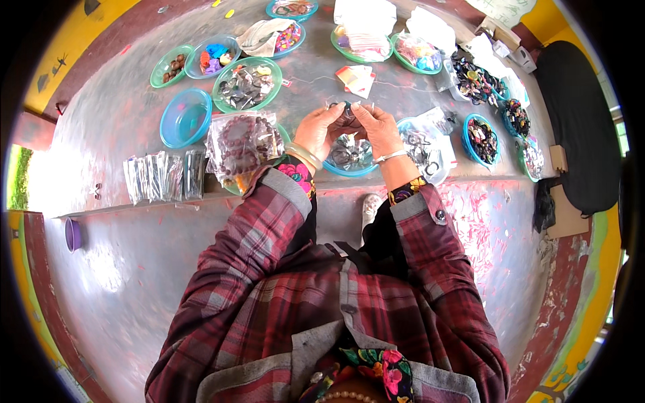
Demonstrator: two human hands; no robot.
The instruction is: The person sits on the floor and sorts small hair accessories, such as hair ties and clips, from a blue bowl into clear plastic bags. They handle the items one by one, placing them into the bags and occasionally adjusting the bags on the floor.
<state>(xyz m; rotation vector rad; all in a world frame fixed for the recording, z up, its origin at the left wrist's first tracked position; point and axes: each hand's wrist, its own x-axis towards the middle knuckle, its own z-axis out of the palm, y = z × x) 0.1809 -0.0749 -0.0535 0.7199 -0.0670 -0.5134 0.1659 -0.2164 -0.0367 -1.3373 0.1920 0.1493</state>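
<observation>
My left hand (316, 131) and my right hand (380, 129) meet in front of me, thumbs and fingers pinched close together. Between the fingertips sits a small dark item (349, 109), too small to name. Directly below the hands is a blue basket (349, 172) with dark, shiny pieces in it. Beside my left wrist lies a clear plastic bag of dark red beaded strings (243, 139), on top of a green basket. To the right of my right wrist is another container holding clear bags with dark pieces (423, 149).
An empty blue basin (186, 118), a green basket of dark pieces (247, 84) and a row of packaged packets (164, 176) are on the left. Red and white cards (356, 80) lie ahead. Several filled baskets, one blue (481, 140), line the right. A purple cup (72, 235) stands lower left.
</observation>
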